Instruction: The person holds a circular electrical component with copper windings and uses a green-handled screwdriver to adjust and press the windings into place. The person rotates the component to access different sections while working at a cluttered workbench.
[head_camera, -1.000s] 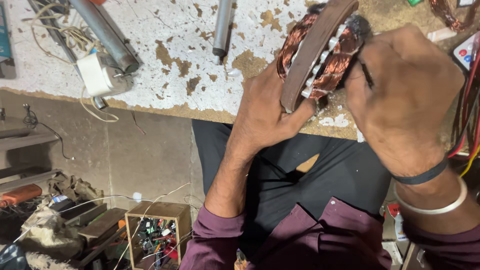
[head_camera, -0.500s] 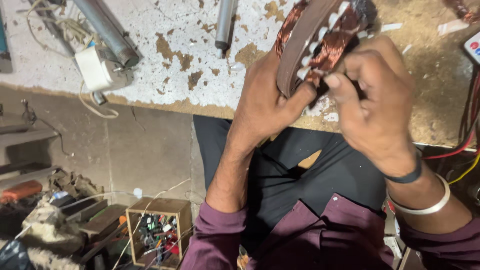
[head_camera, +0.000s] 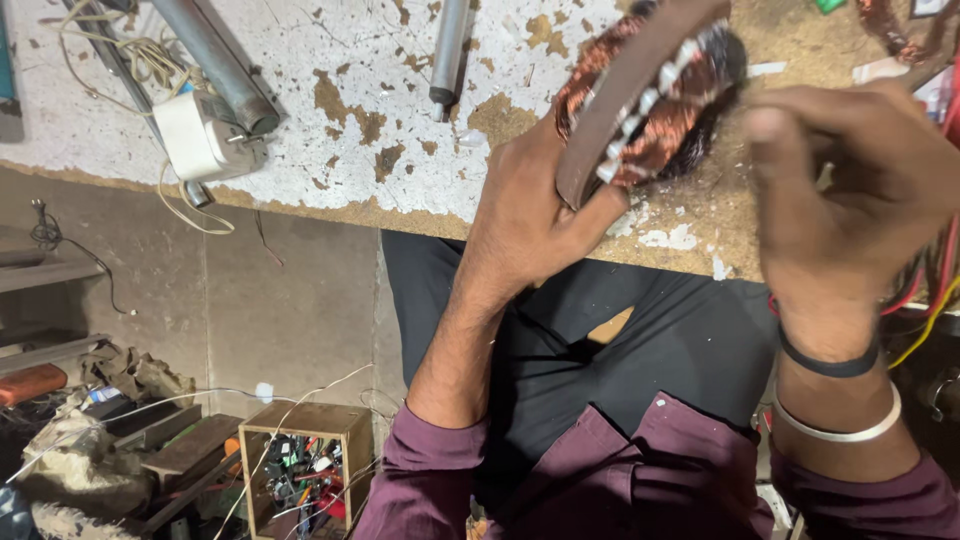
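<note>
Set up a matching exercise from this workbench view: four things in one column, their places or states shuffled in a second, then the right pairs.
Things:
1. copper-wound stator
2. white plug box
3. wooden crate
4. silver bangle

Places or states:
A. on the floor, full of small parts
B. on the right wrist, next to a black band
C. gripped on edge by the left hand
D. on the chipped white bench top, with a cord trailing off it

Pairs: 1-C, 2-D, 3-A, 4-B
</note>
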